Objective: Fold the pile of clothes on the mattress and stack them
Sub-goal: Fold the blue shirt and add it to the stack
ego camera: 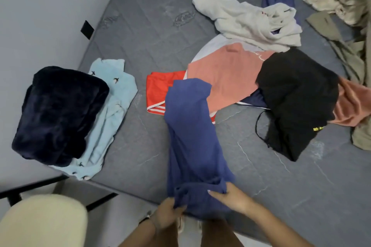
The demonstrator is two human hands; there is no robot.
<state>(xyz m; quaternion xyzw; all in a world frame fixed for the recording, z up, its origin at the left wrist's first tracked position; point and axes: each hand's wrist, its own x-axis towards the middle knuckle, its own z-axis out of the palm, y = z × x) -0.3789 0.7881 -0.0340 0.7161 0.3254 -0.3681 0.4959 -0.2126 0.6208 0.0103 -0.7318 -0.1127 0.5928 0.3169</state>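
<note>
Both hands' grip (198,204) on blue garment's (192,130) near end

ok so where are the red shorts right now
In the head view the red shorts lie on the mattress near centre, partly under the blue garment both hands hold, left of the salmon-pink top and right of the light blue shirt.

Small yellow print on the black garment (297,102), at its edge nearest the mattress (140,26) foot; letters too blurred to read.
</note>
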